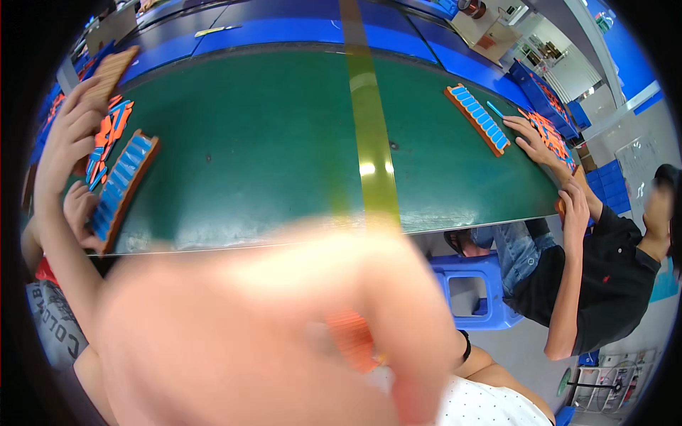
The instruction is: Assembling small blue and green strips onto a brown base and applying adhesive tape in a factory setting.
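A green conveyor belt is spreading across the view, a yellow stripe running down it. Close to the camera, a blurred hand is filling the lower frame; which hand it is, and its grip, cannot be told. An orange, ridged piece is showing against it, low and central. Co-workers' hands are touching brown trays of blue parts at left and right.

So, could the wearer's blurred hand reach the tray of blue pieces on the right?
Probably not: the hand is raised near the camera, and the tray lies far across the green table, beside a co-worker's hand.
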Available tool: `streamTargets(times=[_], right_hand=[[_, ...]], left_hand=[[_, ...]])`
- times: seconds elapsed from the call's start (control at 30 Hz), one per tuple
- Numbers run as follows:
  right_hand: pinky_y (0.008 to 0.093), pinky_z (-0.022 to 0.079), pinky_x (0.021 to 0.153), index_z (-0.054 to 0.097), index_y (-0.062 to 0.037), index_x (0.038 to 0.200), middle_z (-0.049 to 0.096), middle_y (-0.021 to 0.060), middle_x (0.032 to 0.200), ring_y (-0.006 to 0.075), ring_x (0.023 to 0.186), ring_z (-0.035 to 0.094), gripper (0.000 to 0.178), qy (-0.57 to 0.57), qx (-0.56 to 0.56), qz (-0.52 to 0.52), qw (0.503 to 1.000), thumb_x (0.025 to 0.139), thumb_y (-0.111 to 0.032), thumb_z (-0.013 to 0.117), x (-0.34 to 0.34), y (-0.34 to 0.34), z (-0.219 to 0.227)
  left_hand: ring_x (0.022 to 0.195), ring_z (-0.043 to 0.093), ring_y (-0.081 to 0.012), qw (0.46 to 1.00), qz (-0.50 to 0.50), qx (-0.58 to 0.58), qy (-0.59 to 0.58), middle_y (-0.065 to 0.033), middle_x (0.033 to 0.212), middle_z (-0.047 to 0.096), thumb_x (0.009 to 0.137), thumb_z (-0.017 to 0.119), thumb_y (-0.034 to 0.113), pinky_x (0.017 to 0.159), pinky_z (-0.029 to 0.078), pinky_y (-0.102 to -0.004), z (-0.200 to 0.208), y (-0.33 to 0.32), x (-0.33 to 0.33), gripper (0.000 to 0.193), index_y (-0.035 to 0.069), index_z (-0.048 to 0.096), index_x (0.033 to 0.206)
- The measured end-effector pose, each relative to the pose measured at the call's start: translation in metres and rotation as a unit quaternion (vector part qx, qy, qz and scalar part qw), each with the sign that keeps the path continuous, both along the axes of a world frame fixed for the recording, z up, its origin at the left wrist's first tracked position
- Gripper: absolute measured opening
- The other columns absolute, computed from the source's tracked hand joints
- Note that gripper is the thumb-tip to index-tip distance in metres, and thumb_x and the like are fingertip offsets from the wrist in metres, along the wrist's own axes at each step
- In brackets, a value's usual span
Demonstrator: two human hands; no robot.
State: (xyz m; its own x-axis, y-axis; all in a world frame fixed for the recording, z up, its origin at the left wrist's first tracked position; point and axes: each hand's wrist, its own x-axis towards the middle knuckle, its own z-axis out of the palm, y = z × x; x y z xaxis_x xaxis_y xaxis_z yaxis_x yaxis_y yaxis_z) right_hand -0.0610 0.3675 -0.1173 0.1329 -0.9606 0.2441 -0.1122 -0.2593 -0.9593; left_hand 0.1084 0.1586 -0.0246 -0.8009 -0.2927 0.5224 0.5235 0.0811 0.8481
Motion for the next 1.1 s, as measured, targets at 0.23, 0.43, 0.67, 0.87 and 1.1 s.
streamTargets(times=[0.23,0.43,0.67,0.87,1.1], right_hand=[[0.0361,0.051,0.066,0.071,0.0013,0.082,0.070,0.0116,0.082,0.0266,0.072,0.066,0.008,-0.008,-0.044,0.039,0.998,0.078,-0.004,0.075,0.014,-0.012,0.008],[0.0325,0.049,0.069,0.071,-0.0006,0.091,0.068,0.0122,0.088,0.0276,0.077,0.064,0.015,0.059,-0.028,0.007,0.998,0.077,-0.002,0.074,0.002,-0.017,0.019],[0.0307,0.052,0.087,0.049,0.0038,0.134,0.065,0.0152,0.111,0.0186,0.099,0.063,0.060,-0.276,0.281,-0.094,0.914,0.079,0.002,0.074,-0.007,-0.054,0.033],[0.0308,0.051,0.079,0.055,-0.0078,0.131,0.065,0.0084,0.117,0.0152,0.096,0.062,0.065,0.093,0.105,-0.145,0.980,0.072,-0.014,0.082,-0.063,-0.058,0.046],[0.0489,0.037,0.103,0.033,-0.0134,0.143,0.046,0.0182,0.134,0.0378,0.129,0.038,0.106,0.550,0.128,-0.513,0.647,0.053,-0.031,0.087,-0.247,-0.081,0.047]], left_hand=[[0.108,0.050,-0.0245,0.849,0.275,0.307,-0.330,-0.0117,0.110,0.058,0.090,0.050,0.059,0.099,0.036,-0.0427,0.007,-0.080,-0.082,0.072,-0.005,0.053,0.123],[0.120,0.042,-0.0279,0.925,-0.046,0.344,-0.155,-0.0190,0.126,0.055,0.090,0.030,0.071,0.110,0.017,-0.0471,0.084,-0.094,-0.104,0.092,-0.010,0.042,0.134],[0.106,0.058,-0.0311,0.932,-0.298,0.198,0.057,-0.0156,0.111,0.065,0.089,0.037,0.069,0.104,0.026,-0.0471,0.080,-0.152,-0.120,0.082,-0.004,0.056,0.121],[0.111,0.058,-0.0309,0.948,-0.270,0.145,0.085,-0.0157,0.112,0.065,0.092,0.041,0.060,0.099,0.036,-0.0483,0.088,-0.146,-0.112,0.074,-0.006,0.055,0.122],[0.105,0.060,-0.0280,0.946,-0.271,0.176,0.009,-0.0158,0.106,0.066,0.096,0.038,0.055,0.098,0.038,-0.0437,0.066,-0.187,-0.120,0.069,-0.008,0.055,0.118]])
